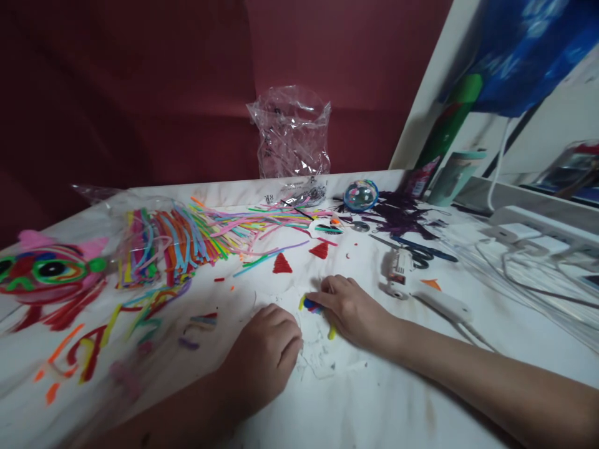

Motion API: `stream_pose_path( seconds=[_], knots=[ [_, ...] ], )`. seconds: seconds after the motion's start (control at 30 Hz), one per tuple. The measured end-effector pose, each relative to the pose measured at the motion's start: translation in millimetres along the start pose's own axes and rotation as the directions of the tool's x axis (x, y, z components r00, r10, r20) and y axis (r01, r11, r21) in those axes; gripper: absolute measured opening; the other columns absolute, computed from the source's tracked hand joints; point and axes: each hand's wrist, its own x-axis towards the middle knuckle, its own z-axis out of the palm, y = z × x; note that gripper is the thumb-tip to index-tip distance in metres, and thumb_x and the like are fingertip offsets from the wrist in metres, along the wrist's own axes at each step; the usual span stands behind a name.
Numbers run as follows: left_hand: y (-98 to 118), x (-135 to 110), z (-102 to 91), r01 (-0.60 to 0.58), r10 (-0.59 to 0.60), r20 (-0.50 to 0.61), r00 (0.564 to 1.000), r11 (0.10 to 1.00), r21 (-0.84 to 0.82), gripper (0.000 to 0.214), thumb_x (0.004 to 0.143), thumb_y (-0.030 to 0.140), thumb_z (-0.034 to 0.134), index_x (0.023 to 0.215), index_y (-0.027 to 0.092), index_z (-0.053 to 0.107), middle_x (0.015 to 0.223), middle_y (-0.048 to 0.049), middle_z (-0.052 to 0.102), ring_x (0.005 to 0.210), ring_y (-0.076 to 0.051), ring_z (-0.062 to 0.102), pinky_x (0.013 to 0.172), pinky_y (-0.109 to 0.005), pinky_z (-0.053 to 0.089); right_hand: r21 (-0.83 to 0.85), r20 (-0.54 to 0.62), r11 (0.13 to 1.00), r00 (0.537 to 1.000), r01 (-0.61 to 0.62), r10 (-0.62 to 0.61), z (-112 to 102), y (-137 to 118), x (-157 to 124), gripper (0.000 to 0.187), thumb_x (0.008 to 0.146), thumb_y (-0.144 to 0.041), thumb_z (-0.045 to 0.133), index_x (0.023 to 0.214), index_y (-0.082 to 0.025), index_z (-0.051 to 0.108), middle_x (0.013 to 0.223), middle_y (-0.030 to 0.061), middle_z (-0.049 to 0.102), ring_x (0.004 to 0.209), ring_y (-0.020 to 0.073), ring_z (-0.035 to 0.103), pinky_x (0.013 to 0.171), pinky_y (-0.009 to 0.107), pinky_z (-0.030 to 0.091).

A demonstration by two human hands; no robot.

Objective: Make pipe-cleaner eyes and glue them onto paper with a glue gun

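My right hand point(349, 312) presses its closed fingers onto a small piece of coiled pipe cleaner point(309, 304) in blue and pink, with yellow ends sticking out. Beside it, on the near left, my left hand point(269, 355) lies curled on the white tabletop; whatever its fingers may hold is hidden from view. Under and between the hands is a whitish, smeared patch point(318, 355). Just beyond them lie two red pipe-cleaner triangles point(282, 264).
Bundles of coloured pipe cleaners point(173, 243) spread over the back left, near a colourful fish-like craft face point(51, 271). To the right are scissors point(421, 249), a white glue gun point(442, 307) and a power strip point(524, 231) with cables. A clear plastic bag point(292, 137) stands behind.
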Motion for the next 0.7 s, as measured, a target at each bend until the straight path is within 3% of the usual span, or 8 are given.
stream_pose_path(
  seconds=[0.17,0.33,0.5,0.6,0.7],
  knots=[
    [0,0,0.5,-0.006,0.006,-0.021,1.000,1.000,-0.012,0.016,0.085,0.008,0.046,0.078,0.015,0.058,0.088,-0.0075,0.062,0.089,-0.020,0.054,0.080,-0.035,0.044,0.088,-0.036,0.996,0.999,-0.012,0.015,7,4,2,0.047,0.077,0.003,0.050,0.116,-0.019,0.063,0.092,0.0099,0.057,0.088,0.0229,0.056,0.075,0.037,0.045],
    [2,3,4.5,0.021,-0.023,0.029,0.999,0.998,0.062,0.012,0.082,0.009,0.049,0.087,0.014,0.058,0.115,-0.0118,0.061,0.109,-0.027,0.049,0.093,-0.045,0.040,0.101,-0.043,0.995,0.999,0.023,-0.019,10,7,3,0.038,0.082,-0.003,0.048,0.112,-0.019,0.064,0.091,0.0110,0.058,0.087,0.0243,0.057,0.074,0.039,0.046],
    [3,5,5.3,0.048,-0.052,0.068,0.996,0.996,0.069,0.011,0.081,0.008,0.049,0.085,0.016,0.056,0.113,-0.0113,0.062,0.110,-0.027,0.049,0.093,-0.047,0.041,0.365,-0.039,0.927,0.993,-0.088,0.109,-10,15,0,0.029,0.084,-0.007,0.044,0.108,-0.013,0.060,0.086,0.0079,0.064,0.074,0.0165,0.060,0.067,0.028,0.049],
    [2,4,3.8,0.031,-0.030,-0.008,1.000,0.999,0.041,0.012,0.082,0.009,0.049,0.088,0.016,0.055,0.114,-0.0123,0.060,0.110,-0.025,0.049,0.092,-0.043,0.042,0.379,0.009,0.917,0.992,-0.121,0.127,-26,21,-5,0.018,0.084,-0.012,0.046,0.089,-0.017,0.062,0.080,0.0038,0.067,0.069,0.0147,0.061,0.062,0.024,0.048],
    [0,3,0.1,0.027,-0.025,-0.078,0.997,0.999,0.026,0.011,0.082,0.010,0.048,0.088,0.017,0.054,0.108,-0.0111,0.060,0.104,-0.024,0.051,0.088,-0.041,0.043,0.345,-0.028,0.935,0.995,-0.084,0.100,-32,24,-8,0.017,0.083,-0.013,0.047,0.082,-0.018,0.063,0.079,0.0029,0.068,0.068,0.0139,0.061,0.062,0.023,0.047]
  ],
)
